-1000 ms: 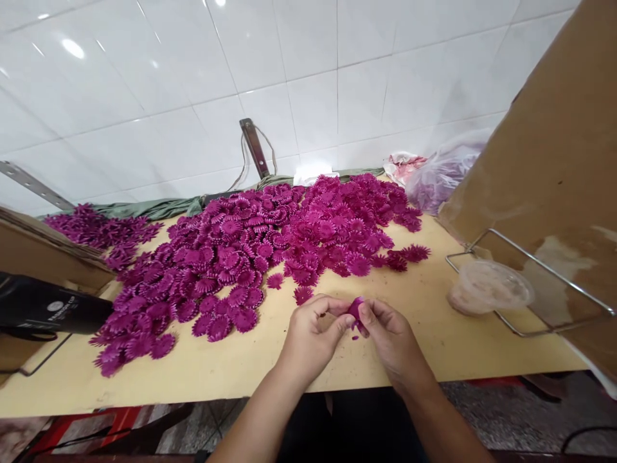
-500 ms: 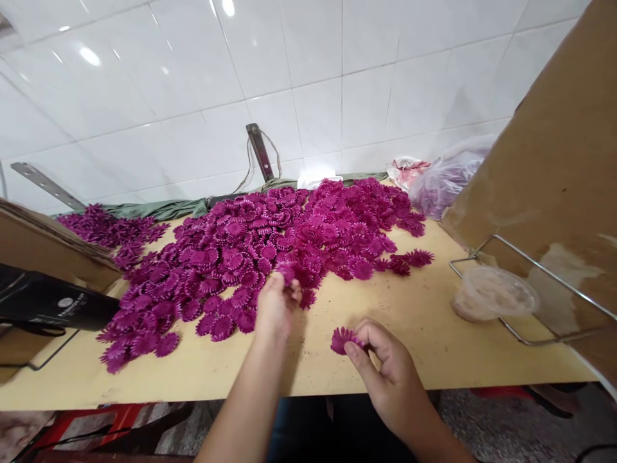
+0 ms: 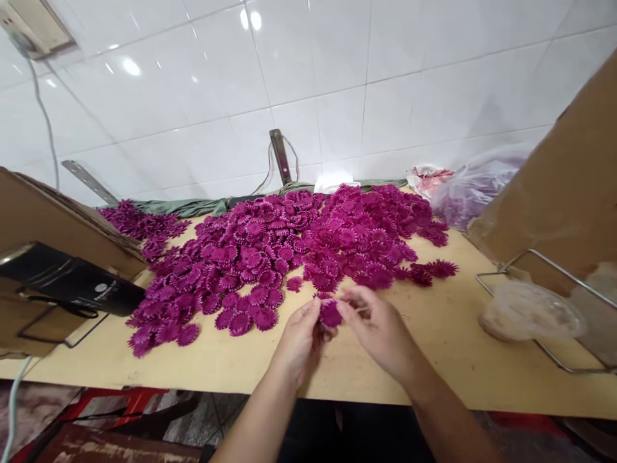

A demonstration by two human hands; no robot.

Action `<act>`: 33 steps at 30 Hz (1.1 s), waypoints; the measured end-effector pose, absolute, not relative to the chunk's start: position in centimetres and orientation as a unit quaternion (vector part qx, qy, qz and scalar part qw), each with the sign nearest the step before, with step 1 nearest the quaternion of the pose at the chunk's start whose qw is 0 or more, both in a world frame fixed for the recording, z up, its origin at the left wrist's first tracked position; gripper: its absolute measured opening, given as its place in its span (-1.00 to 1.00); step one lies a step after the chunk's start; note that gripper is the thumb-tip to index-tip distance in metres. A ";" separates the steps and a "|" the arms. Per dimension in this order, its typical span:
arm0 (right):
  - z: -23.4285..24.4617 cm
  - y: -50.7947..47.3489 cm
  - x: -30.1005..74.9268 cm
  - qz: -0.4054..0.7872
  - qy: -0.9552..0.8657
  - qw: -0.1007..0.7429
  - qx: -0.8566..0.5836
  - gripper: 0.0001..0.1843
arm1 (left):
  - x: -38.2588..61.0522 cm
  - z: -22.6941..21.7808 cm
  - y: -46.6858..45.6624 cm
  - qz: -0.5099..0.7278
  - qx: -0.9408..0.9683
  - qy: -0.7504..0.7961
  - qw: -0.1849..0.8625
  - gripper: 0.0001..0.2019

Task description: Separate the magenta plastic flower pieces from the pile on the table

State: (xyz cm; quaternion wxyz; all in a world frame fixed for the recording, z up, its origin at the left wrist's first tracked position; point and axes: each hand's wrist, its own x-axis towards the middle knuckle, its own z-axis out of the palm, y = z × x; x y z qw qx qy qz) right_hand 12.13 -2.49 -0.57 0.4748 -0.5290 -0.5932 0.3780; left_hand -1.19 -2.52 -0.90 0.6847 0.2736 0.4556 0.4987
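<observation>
Between my two hands is a round purple flower piece [image 3: 330,313] with a fringed edge, held just above the tabletop. My left hand [image 3: 303,339] grips its left side with thumb and fingers. On the other side, my right hand [image 3: 383,331] is closed with thumb and fingertips at its right edge. Whether one piece or a few stacked pieces are in the hands, I cannot tell. Beyond the hands spreads a large heap of the same purple flower pieces [image 3: 255,247], with one loose piece [image 3: 294,283] near its front edge.
A black bottle [image 3: 77,280] lies at the left against cardboard [image 3: 58,225]. To the right are a clear plastic tub [image 3: 533,312], a metal wire frame [image 3: 554,273], a tall cardboard sheet [image 3: 554,193] and a plastic bag [image 3: 472,190]. White tiles [image 3: 337,96] back the table [image 3: 434,366].
My left hand has come back from the heap toward my right hand, which has moved forward; both now meet at the flower piece. The camera view has turned somewhat left.
</observation>
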 end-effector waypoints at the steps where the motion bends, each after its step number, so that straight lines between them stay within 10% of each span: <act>1: -1.0 -2.9 11.5 0.398 -0.597 0.466 -0.518 -0.79 | -1.1 -0.9 -2.7 0.490 0.294 0.452 0.685 -0.57; 33: -3.6 -3.7 11.9 0.521 -0.534 0.483 -0.458 -0.61 | -0.7 -2.2 -2.5 0.468 0.456 0.458 0.603 -0.66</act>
